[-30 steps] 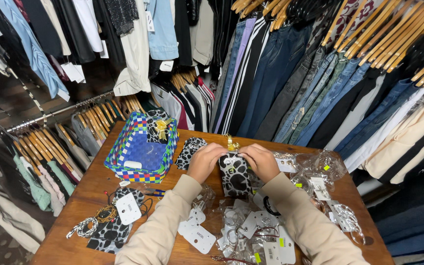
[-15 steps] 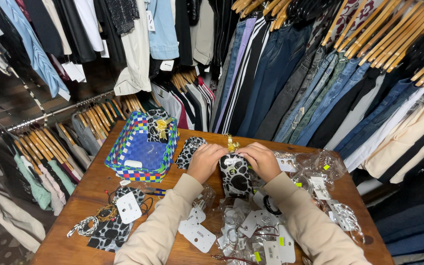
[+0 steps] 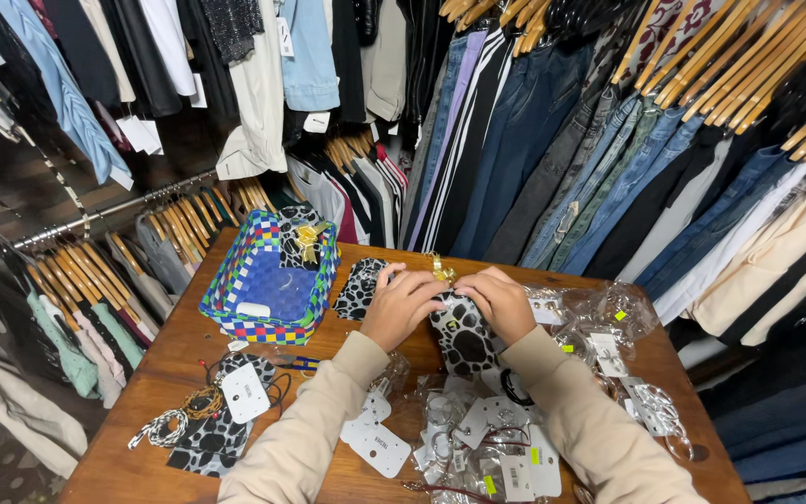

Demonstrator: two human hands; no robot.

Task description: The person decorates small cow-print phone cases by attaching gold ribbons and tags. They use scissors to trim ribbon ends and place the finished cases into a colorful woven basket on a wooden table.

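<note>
Nearest the camera, two arms in beige sleeves reach forward over a brown wooden surface (image 3: 170, 373). Between and below them lies a scatter of white card tags and clear plastic packets with small yellow stickers (image 3: 478, 439). To the near left, a black-and-white spotted fabric piece (image 3: 202, 439) lies flat with a white tag, a coil of gold chain and a black-and-white braided cord (image 3: 156, 429) on or beside it.

Further on, the left hand (image 3: 403, 306) and the right hand (image 3: 496, 301) meet at the top of a small black-and-white spotted fabric pouch (image 3: 464, 336), which stands near the middle of the surface. The fingers of both hands are curled and closed on its upper edge, the left from the left side, the right from the right. A small gold bow (image 3: 440, 271) shows just past the fingertips.

Just left of the left hand lies a second spotted pouch (image 3: 361, 285). Beyond it stands a woven blue, green and white chequered basket (image 3: 235, 322) holding another spotted item with a gold bow. Clear packets pile up at the right edge.

Farthest off, rails of hung jeans, shirts and jackets (image 3: 552, 140) on wooden hangers surround the surface.
</note>
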